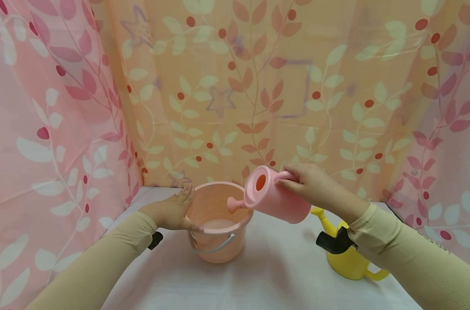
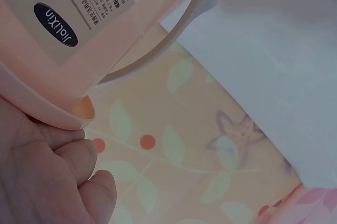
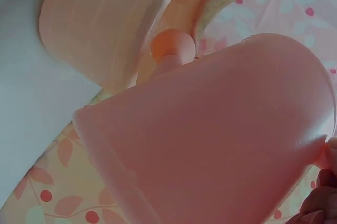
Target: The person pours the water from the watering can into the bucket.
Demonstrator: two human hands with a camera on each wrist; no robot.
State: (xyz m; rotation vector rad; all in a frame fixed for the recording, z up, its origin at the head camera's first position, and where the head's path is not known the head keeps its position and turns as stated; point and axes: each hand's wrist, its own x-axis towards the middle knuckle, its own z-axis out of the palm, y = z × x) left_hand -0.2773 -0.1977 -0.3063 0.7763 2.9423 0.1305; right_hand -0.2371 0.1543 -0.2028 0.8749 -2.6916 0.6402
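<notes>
A peach bucket [image 1: 218,247] with a grey-white bail handle [image 1: 215,246] stands upright on the table. My left hand [image 1: 170,211] holds its rim at the left, thumb at the front edge and fingers toward the back. A printed label [image 2: 58,19] shows on the bucket's side in the left wrist view. My right hand [image 1: 306,181] grips the handle of a pink watering can [image 1: 283,200] in the air, tilted to the left. The can's sprinkler head [image 3: 172,46] points into the bucket's mouth. No stream of water can be made out.
A yellow watering can [image 1: 347,262] stands on the white-covered table [image 1: 203,288] at the right, partly hidden behind the right forearm and its black wrist mount [image 1: 335,241]. Leaf-patterned curtains [image 1: 227,86] close off the back and both sides.
</notes>
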